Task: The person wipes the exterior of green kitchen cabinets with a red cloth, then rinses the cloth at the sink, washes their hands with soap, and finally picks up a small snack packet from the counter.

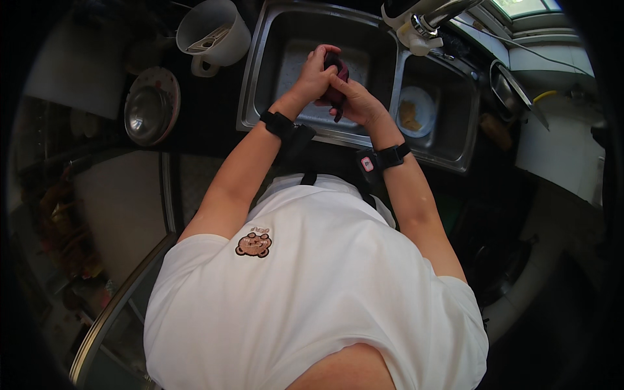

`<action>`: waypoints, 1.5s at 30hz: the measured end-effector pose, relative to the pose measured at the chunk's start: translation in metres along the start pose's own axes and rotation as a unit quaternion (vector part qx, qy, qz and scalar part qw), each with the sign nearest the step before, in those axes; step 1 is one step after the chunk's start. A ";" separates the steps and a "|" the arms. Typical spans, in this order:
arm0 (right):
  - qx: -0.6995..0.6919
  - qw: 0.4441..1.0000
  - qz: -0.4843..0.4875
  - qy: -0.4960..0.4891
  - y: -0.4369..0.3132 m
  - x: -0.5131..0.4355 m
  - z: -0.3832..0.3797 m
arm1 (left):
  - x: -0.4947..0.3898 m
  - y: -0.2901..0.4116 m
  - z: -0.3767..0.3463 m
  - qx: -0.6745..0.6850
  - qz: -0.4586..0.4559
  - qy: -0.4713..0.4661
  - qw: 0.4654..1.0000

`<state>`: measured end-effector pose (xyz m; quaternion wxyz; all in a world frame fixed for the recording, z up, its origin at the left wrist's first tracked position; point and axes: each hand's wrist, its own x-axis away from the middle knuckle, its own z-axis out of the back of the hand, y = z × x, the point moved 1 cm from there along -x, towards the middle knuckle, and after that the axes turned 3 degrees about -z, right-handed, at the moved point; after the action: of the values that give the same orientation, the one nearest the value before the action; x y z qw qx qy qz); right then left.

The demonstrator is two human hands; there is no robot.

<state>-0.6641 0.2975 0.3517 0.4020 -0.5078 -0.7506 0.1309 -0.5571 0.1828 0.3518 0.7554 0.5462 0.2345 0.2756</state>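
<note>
Both of my hands are over the larger basin of a stainless steel double sink (390, 83), close together. Between them is a bunched dark purple cloth (343, 73). My left hand (314, 73) grips its upper left side, with the fingers curled over the top. From the lower right, my right hand (360, 101) holds the same cloth, and a loose end hangs below the palm. Parts of the cloth are hidden by my fingers. Each wrist wears a black strap with a small box.
A faucet (424, 29) with a white fitting stands behind the sink. In the smaller basin lies a white plate (430, 105) with a yellowish item. Left of the sink are a translucent plastic jug (236, 41) and a metal bowl (146, 114) on a plate. A metal pan (507, 87) leans at right.
</note>
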 end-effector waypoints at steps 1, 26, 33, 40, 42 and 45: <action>0.075 0.996 -0.024 0.045 -0.006 0.001 -0.001 | 0.000 0.000 0.005 0.152 0.033 -0.039 0.987; 0.633 0.693 0.093 0.332 0.034 -0.031 0.011 | -0.015 -0.037 -0.052 -0.074 0.057 0.085 0.992; 0.567 0.683 0.062 0.456 0.036 -0.019 0.007 | -0.002 -0.038 -0.052 0.025 0.079 0.100 0.992; 0.154 0.943 0.085 0.283 0.004 0.056 0.007 | 0.015 -0.037 0.006 0.406 0.232 -0.098 0.878; 0.164 0.926 0.122 0.316 -0.004 0.068 0.010 | 0.017 -0.032 0.019 0.458 0.165 -0.097 0.868; 0.151 0.909 0.185 0.340 -0.016 0.074 0.009 | 0.019 -0.024 0.033 0.305 0.133 -0.102 0.937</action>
<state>-0.6938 0.3566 0.3907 0.6733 -0.5849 -0.4319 0.1340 -0.5174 0.1666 0.3371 0.5289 0.8018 0.1543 0.2314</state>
